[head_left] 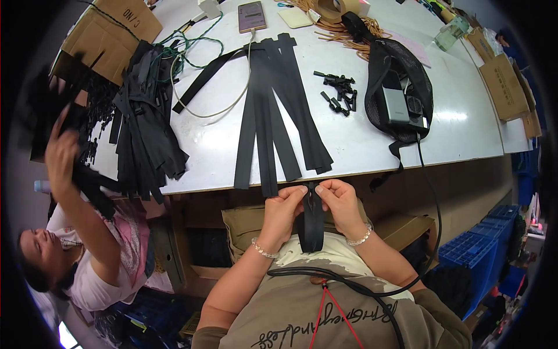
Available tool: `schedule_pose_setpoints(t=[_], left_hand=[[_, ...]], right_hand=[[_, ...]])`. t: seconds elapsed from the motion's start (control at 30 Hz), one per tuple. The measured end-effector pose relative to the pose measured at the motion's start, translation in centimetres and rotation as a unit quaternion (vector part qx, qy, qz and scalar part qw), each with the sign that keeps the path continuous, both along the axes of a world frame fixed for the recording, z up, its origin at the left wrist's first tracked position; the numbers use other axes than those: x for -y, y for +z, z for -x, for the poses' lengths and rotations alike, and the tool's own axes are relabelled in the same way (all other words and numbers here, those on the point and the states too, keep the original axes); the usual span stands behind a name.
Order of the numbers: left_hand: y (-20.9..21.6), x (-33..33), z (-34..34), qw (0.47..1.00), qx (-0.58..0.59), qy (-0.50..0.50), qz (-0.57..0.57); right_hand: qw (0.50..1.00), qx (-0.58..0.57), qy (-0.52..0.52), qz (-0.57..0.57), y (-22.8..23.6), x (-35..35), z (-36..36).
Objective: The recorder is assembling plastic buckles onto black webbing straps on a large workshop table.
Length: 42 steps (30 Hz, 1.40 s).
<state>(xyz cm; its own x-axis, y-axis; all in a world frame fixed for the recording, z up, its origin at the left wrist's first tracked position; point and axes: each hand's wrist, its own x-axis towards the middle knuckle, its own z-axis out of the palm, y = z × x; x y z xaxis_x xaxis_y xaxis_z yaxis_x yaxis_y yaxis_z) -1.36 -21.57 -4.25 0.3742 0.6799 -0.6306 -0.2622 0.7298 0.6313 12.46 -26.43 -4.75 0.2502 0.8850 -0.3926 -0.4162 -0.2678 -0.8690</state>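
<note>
Just off the table's front edge, my left hand (282, 212) and my right hand (343, 209) pinch the upper end of a black zipper (311, 232). Thumbs and forefingers close on its two sides, with a narrow gap between the tapes. The rest of the zipper hangs down in front of my shirt. Whether a slider sits between the fingertips is too small to tell. Right ahead on the table lie several long black zipper strips (264, 116), fanned toward me. A small heap of black zipper sliders with pulls (339, 93) lies to their right.
On the white table (215, 145) are a phone (251, 17) with a cable, a black mesh bag (401, 87) with devices, and brown cords (349, 32). A black cable runs from the bag to me. At left, a co-worker's raised hand (62, 148) is near a black strip pile (145, 116).
</note>
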Motion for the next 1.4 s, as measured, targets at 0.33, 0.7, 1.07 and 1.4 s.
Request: schedule_pose_setpoints(t=[0.33,0.7,1.07,1.4], left_hand=[[-0.1,0.1,-0.5,0.999,0.018,0.029,0.03],[-0.8,0.8,-1.8,0.994,0.017,0.109,-0.012],[2.6,1.4,-0.4,0.993,0.058,0.031,-0.102],[4.2,1.8,-0.1,0.983,0.038,0.027,-0.175]], right_hand=[[0.998,-0.032,-0.054,-0.015,-0.3,0.1,0.8],[0.985,-0.041,-0.162,-0.03,-1.2,-0.5,2.8],[0.993,0.014,-0.077,-0.089,3.1,1.0,1.0],[0.99,0.067,-0.036,-0.12,6.1,1.5,0.8]])
